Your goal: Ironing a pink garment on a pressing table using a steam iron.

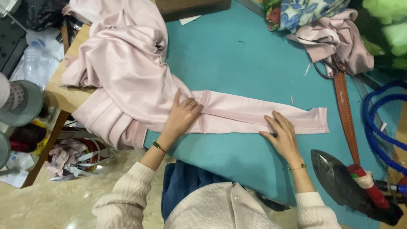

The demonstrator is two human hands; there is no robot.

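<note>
At the far left the bulk of the pale pink garment [123,63] lies heaped over the table [237,63], part of it hanging off the left edge. From that heap 1 long folded strip of the same fabric, the pink sleeve [254,116], runs rightward across the teal surface to its hemmed end.

My left hand [183,116] lies open and flat on the sleeve where a narrow cross band meets the lengthwise seam, fingers spread and pointing away from me, gripping nothing. My right hand [283,135] is also open, fingertips pressing the near edge of the sleeve further right, palm just off the fabric.

To do this smoothing well, I judge that the left hand should pin the seam junction firmly while the right draws outward along the near edge, keeping both layers aligned and pushing any ripple toward the hem.

Further right, a brown leather strap [345,114] lies on the table beside a pair of scissors [328,68], and a dark iron [339,178] rests at the near right corner, well apart from the sleeve.
</note>
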